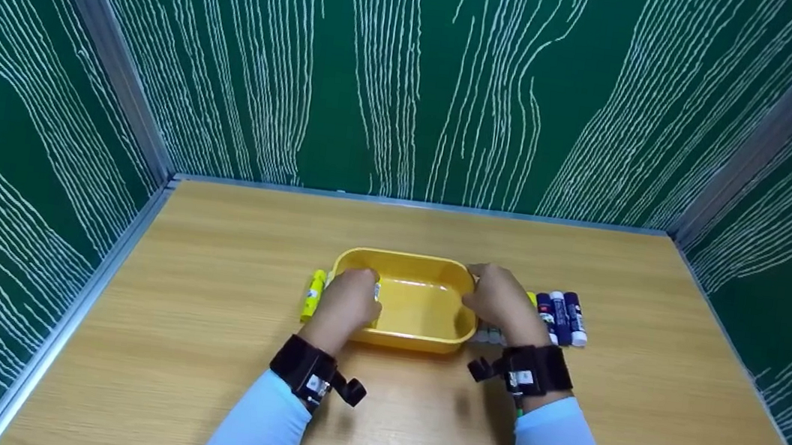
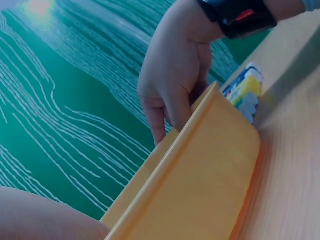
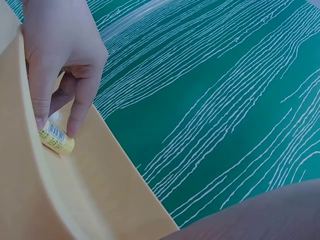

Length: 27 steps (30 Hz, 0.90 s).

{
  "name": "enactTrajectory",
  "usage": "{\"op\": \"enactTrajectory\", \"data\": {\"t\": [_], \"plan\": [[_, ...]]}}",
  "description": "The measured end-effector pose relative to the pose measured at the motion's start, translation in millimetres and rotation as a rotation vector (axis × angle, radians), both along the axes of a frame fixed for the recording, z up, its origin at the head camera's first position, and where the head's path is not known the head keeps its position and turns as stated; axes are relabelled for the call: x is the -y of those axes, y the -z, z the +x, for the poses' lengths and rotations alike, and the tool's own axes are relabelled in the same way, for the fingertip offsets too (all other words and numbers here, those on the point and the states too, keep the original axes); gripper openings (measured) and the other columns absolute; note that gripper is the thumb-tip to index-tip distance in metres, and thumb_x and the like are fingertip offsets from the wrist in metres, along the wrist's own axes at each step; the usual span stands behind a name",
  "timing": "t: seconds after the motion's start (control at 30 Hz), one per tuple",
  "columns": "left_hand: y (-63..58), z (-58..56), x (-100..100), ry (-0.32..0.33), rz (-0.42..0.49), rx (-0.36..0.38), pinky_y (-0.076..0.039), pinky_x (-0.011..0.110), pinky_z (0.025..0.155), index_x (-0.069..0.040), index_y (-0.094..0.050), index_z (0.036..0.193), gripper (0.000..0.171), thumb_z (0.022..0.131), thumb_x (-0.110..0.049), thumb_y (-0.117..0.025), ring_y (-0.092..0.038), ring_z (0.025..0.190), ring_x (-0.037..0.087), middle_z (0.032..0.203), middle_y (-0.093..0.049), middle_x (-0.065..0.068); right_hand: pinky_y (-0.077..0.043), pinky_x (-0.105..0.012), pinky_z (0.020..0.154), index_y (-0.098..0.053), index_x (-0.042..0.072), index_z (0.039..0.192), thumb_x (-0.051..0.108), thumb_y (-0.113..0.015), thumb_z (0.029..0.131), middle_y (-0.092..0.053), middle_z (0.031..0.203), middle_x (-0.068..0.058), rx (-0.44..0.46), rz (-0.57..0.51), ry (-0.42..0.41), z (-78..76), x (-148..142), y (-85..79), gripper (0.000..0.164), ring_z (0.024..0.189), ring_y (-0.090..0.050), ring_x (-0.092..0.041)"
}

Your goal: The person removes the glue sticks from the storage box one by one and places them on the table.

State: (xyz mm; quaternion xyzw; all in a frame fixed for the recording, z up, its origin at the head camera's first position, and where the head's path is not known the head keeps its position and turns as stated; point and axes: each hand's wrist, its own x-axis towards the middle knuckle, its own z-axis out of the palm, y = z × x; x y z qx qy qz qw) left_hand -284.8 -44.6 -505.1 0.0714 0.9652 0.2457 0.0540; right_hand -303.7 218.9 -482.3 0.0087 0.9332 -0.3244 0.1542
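Observation:
A yellow plastic bin (image 1: 419, 342) stands on the table between both hands. My left hand (image 1: 348, 304) reaches inside its left end and pinches a yellow glue stick (image 3: 59, 142) with a barcode label, low against the bin's floor. At the opposite end my right hand (image 1: 503, 304) grips the bin's rim, thumb inside; in the left wrist view the right hand (image 2: 175, 75) bends down over that wall, some fingertips hidden. Just outside the bin's left side lies another yellow stick (image 1: 313, 295).
Right of the bin several glue sticks lie in a row, among them a navy one with a white cap (image 1: 575, 320); my right hand partly covers the row. Green walls (image 1: 384, 70) with white wavy lines enclose the wooden table (image 1: 162, 345) at the back and sides.

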Motion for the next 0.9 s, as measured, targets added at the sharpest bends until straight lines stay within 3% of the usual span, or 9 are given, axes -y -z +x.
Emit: {"op": "enactTrajectory", "data": {"t": [0.17,0.37,0.5,0.67,0.8,0.9], "plan": [[0.1,-0.1,-0.2,-0.001,0.001,0.028,-0.061,0.041,0.085,-0.003,-0.074,0.14,0.044,0.096,0.001,-0.075,-0.066,0.09,0.025,0.118,-0.079,0.013,-0.063,-0.031,0.07,-0.063,0.005,0.16,-0.002,-0.068,0.101,-0.074,0.137,-0.023,0.0,-0.01,0.001,0.0,-0.8,-0.4,0.06,0.092,-0.075,-0.028],[0.0,0.0,0.9,0.005,0.02,0.053,-0.062,0.039,0.091,-0.005,-0.069,0.153,0.057,0.097,0.001,-0.074,-0.069,0.098,0.026,0.141,-0.078,0.015,-0.063,-0.031,0.069,-0.064,0.005,0.159,-0.003,-0.068,0.101,-0.074,0.135,-0.022,-0.002,-0.012,0.005,0.3,-0.2,-0.3,0.059,0.091,-0.075,-0.028],[-2.7,0.2,1.3,-0.011,0.062,0.08,-0.06,0.036,0.086,-0.008,-0.066,0.158,0.06,0.098,0.0,-0.073,-0.07,0.107,0.026,0.152,-0.073,0.013,-0.063,-0.031,0.07,-0.061,0.005,0.162,-0.003,-0.068,0.101,-0.073,0.14,-0.023,0.012,-0.017,0.01,0.6,0.3,-0.9,0.063,0.092,-0.075,-0.029],[-14.3,1.9,3.9,-0.013,0.137,0.081,-0.056,0.032,0.074,-0.01,-0.063,0.161,0.06,0.102,-0.007,-0.073,-0.07,0.105,0.026,0.149,-0.073,0.011,-0.062,-0.03,0.068,-0.059,0.006,0.164,-0.003,-0.069,0.101,-0.073,0.14,-0.023,0.004,-0.012,0.014,1.2,0.2,-1.2,0.065,0.088,-0.074,-0.027],[-26.8,3.2,9.9,-0.008,0.138,0.032,-0.057,0.034,0.081,-0.011,-0.064,0.161,0.059,0.103,-0.011,-0.075,-0.07,0.103,0.025,0.143,-0.074,0.011,-0.06,-0.029,0.064,-0.061,0.008,0.163,-0.003,-0.069,0.1,-0.074,0.137,-0.022,-0.005,-0.011,0.011,1.9,0.3,-1.2,0.065,0.081,-0.073,-0.025],[-36.6,5.1,16.7,-0.048,0.171,0.061,-0.061,0.037,0.084,-0.014,-0.057,0.167,0.064,0.105,-0.014,-0.074,-0.069,0.106,0.026,0.148,-0.071,0.012,-0.061,-0.029,0.064,-0.062,0.009,0.163,-0.003,-0.069,0.101,-0.074,0.138,-0.022,0.005,-0.009,0.013,1.8,0.8,-1.4,0.063,0.083,-0.074,-0.025]]}}
